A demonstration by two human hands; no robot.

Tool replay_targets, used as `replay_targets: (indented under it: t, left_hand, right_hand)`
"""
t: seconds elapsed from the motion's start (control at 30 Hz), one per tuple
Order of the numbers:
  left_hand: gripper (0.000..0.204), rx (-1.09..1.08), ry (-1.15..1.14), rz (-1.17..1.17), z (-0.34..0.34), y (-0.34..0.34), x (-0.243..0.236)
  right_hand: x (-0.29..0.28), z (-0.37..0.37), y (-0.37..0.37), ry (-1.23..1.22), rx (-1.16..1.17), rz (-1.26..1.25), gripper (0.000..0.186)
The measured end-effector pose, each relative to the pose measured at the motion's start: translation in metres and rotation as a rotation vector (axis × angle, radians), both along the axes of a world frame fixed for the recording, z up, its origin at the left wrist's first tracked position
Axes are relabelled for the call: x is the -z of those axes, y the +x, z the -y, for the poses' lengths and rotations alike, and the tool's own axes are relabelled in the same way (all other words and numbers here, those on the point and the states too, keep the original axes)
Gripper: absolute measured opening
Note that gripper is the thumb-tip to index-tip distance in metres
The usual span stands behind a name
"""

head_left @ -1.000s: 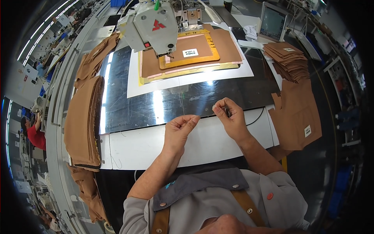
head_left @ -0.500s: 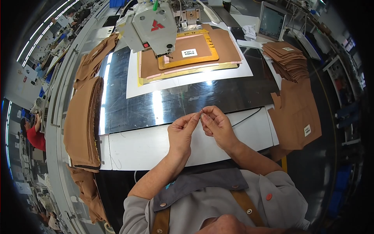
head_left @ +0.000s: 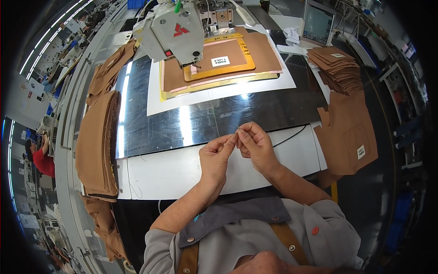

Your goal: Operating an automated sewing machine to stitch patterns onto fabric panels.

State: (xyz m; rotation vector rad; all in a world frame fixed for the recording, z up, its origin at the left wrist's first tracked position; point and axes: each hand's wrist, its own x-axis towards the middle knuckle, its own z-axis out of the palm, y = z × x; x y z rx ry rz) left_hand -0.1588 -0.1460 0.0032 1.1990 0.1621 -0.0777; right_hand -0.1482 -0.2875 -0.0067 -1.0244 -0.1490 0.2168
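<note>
My left hand (head_left: 214,154) and my right hand (head_left: 256,145) meet fingertip to fingertip over the front edge of the dark metal plate (head_left: 207,130). Each is closed in a pinch of thumb and forefinger; what lies between the tips is too small to make out. A thin pale line, perhaps a thread, runs over the plate just beyond my left hand. Farther off, a brown fabric panel (head_left: 175,75) lies under an orange frame (head_left: 223,72) with a white label (head_left: 220,61) inside it. The sewing machine head (head_left: 175,34) stands above the frame's left side.
Brown fabric pieces form a stack (head_left: 96,141) on the left and a fanned pile (head_left: 335,68) at the right. A brown panel (head_left: 349,137) hangs at the right edge. Behind are a screen (head_left: 318,23) and crumpled white cloth (head_left: 291,36). A black cable (head_left: 290,137) crosses the white table front.
Both hands have shifted very slightly to the right, still pinched together. The machine, the orange frame and the fabric on it look unchanged.
</note>
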Motion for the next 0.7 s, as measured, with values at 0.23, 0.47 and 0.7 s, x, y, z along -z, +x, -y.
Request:
replay_targets:
  t: [0.23,0.47,0.7]
  left_hand:
    - [0.016,-0.049,0.040,-0.039,-0.002,0.004,-0.007]
    - [0.014,-0.035,0.067,0.031,-0.004,0.006,0.002]
    - [0.013,-0.043,0.137,0.059,-0.004,0.004,0.003]
  right_hand:
    - [-0.003,0.008,0.003,0.019,0.025,-0.057,0.019]
    - [-0.005,0.004,0.004,-0.109,0.002,0.017,0.016]
    - [-0.004,0.002,0.003,-0.097,0.009,0.026,0.016]
